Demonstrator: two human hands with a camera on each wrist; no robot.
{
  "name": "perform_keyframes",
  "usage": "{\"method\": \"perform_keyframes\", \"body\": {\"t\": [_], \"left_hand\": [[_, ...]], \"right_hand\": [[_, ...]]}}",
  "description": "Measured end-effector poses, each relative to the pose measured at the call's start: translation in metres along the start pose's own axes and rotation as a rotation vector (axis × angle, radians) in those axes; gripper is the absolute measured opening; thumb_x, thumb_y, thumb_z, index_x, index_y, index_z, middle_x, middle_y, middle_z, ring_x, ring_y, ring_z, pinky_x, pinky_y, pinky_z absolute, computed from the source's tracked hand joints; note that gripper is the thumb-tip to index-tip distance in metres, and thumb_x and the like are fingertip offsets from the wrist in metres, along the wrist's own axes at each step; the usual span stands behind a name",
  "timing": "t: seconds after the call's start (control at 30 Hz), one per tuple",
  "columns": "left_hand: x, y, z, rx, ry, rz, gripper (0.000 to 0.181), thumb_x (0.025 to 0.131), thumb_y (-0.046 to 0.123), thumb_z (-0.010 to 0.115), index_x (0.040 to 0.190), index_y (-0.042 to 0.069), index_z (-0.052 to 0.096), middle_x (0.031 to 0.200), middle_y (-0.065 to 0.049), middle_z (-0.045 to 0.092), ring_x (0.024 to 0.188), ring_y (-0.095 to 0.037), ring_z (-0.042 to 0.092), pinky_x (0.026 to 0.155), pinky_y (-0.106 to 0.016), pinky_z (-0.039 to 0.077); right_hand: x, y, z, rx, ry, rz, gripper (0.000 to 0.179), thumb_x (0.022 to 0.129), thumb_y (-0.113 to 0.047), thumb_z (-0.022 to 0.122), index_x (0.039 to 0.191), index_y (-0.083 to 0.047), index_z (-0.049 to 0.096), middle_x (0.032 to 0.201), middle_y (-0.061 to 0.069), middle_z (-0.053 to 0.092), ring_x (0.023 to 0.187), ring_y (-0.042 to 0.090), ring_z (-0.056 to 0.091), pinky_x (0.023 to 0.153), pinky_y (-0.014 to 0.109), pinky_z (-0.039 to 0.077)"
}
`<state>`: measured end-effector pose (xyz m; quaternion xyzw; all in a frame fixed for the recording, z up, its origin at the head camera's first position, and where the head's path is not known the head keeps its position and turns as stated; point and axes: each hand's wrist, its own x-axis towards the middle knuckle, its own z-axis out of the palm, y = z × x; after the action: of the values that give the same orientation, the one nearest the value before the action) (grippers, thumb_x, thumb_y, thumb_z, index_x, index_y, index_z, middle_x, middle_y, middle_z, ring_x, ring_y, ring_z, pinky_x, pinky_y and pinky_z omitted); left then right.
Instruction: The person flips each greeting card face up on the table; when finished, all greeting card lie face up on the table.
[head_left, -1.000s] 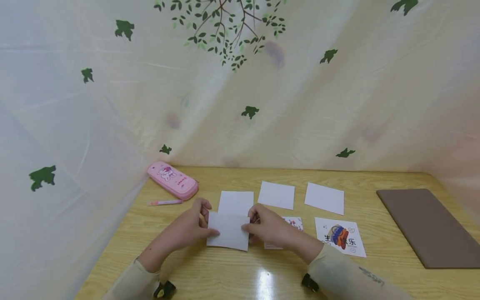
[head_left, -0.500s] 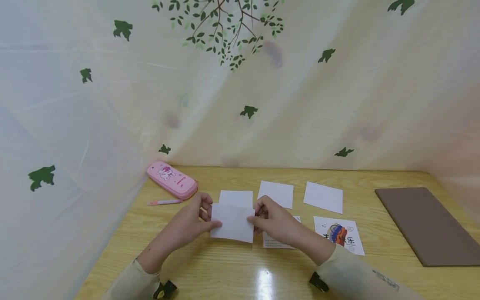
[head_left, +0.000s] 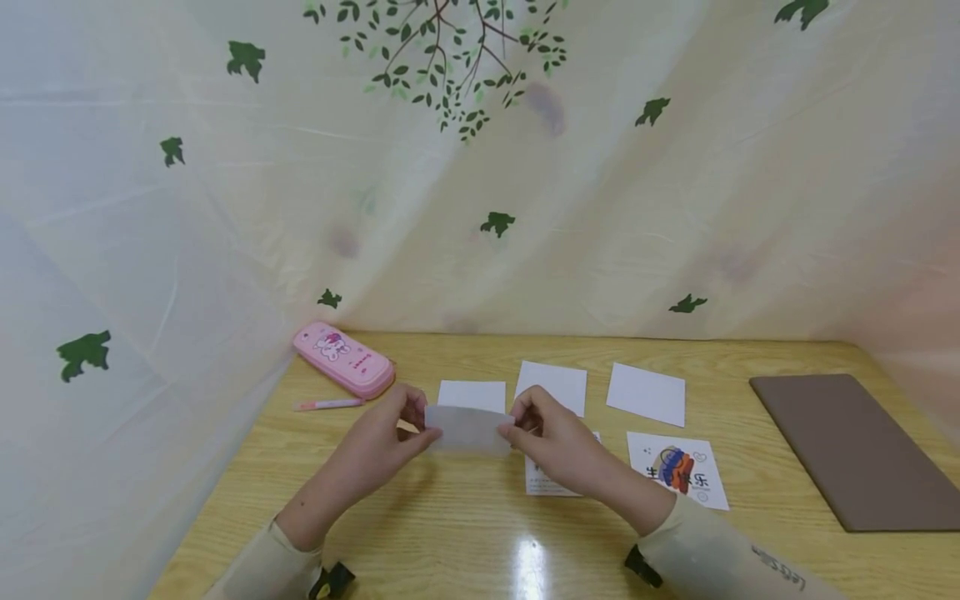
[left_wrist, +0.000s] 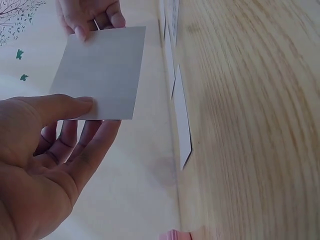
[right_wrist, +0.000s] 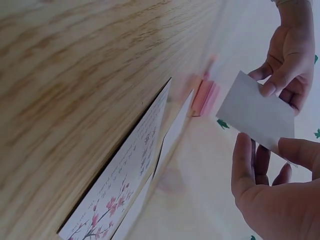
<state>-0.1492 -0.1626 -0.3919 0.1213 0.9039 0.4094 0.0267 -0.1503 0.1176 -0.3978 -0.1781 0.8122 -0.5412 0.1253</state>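
Left grip (head_left: 381, 437), right grip (head_left: 553, 435) pinch white card (head_left: 470, 429) at opposite edges, air between it and table (head_left: 442, 533)

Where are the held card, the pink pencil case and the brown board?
Held card (left_wrist: 104, 70): left wrist view, middle of the face toward the camera.
Pink pencil case (head_left: 345, 361): head view, middle of its top.
Brown board (head_left: 861, 452): head view, middle of its upper surface.

Noted on wood-grain table (head_left: 450, 542): pink case (head_left: 345, 360), slim pink pen (head_left: 328, 405), three plain white cards (head_left: 647, 395), two printed cards (head_left: 678, 471), brown board (head_left: 855, 450).
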Motion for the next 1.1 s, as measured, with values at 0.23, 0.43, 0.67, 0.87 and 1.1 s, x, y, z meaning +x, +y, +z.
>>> {"method": "perform_keyframes", "body": {"t": [0.23, 0.43, 0.67, 0.87, 1.1], "left_hand": [[-0.002, -0.001, 0.001, 0.036, 0.031, 0.109, 0.025, 0.096, 0.004, 0.078, 0.108, 0.013, 0.058, 0.113, -0.005, 0.072, 0.107, -0.020, 0.075, 0.085, -0.024, 0.065], [-0.003, -0.004, 0.003, 0.111, 0.089, 0.285, 0.026, 0.094, 0.001, 0.080, 0.103, 0.012, 0.058, 0.102, 0.001, 0.067, 0.103, -0.016, 0.074, 0.088, -0.022, 0.065], [-0.005, -0.004, 0.005, 0.255, 0.166, 0.462, 0.029, 0.089, -0.003, 0.083, 0.102, 0.011, 0.061, 0.099, 0.002, 0.065, 0.102, -0.015, 0.075, 0.088, -0.021, 0.064], [-0.004, -0.003, 0.004, 0.319, 0.193, 0.524, 0.028, 0.087, -0.003, 0.085, 0.098, 0.014, 0.065, 0.099, 0.005, 0.066, 0.097, -0.009, 0.068, 0.085, -0.025, 0.065], [-0.004, -0.008, 0.006, 0.385, 0.248, 0.659, 0.030, 0.084, -0.005, 0.086, 0.096, 0.013, 0.065, 0.101, 0.003, 0.067, 0.094, -0.009, 0.065, 0.081, -0.026, 0.062]], "right_hand": [[0.002, 0.002, 0.001, -0.023, 0.057, -0.023, 0.020, 0.106, -0.024, 0.069, 0.110, -0.010, 0.056, 0.107, 0.007, 0.070, 0.092, 0.018, 0.065, 0.073, 0.023, 0.053], [0.003, 0.002, 0.003, -0.007, 0.114, -0.081, 0.015, 0.104, -0.015, 0.071, 0.106, -0.010, 0.056, 0.119, 0.009, 0.071, 0.106, 0.018, 0.071, 0.084, 0.021, 0.059], [0.001, 0.005, 0.002, 0.002, 0.149, -0.169, 0.015, 0.103, -0.011, 0.070, 0.106, -0.010, 0.055, 0.125, 0.010, 0.069, 0.118, 0.024, 0.070, 0.097, 0.027, 0.061], [0.002, 0.009, 0.003, -0.034, 0.206, -0.248, 0.017, 0.102, -0.011, 0.072, 0.104, -0.014, 0.055, 0.126, 0.005, 0.070, 0.120, 0.023, 0.069, 0.103, 0.043, 0.060], [0.004, 0.013, 0.004, -0.069, 0.251, -0.343, 0.018, 0.099, -0.005, 0.074, 0.109, -0.011, 0.060, 0.125, 0.008, 0.068, 0.118, 0.024, 0.067, 0.099, 0.043, 0.062]]}}
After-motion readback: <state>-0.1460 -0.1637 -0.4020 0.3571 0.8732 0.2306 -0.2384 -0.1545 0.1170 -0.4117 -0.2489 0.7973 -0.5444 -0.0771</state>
